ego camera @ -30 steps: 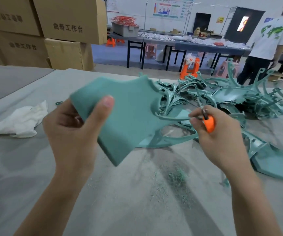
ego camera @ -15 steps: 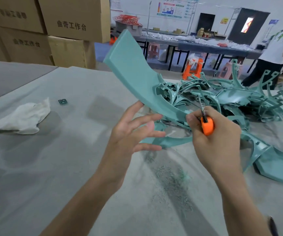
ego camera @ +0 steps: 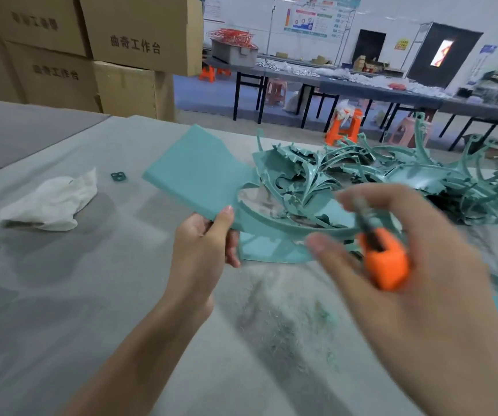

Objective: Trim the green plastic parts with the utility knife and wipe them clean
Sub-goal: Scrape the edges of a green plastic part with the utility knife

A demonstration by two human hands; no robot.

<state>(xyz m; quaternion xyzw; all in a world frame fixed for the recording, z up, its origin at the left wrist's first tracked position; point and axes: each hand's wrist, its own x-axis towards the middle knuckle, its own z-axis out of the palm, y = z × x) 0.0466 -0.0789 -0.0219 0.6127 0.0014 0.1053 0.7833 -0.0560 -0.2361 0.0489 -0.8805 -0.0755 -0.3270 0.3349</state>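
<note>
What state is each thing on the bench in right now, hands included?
Left hand, gripping the green part by its near edge.
Green part, held up off the table.
Right hand, holding the utility knife, motion-blurred.
Utility knife, in hand; contact with part unclear.
White cloth, crumpled on the table, untouched.
Pile of green parts, heaped on the table.
Shavings, scattered on the table.
</note>
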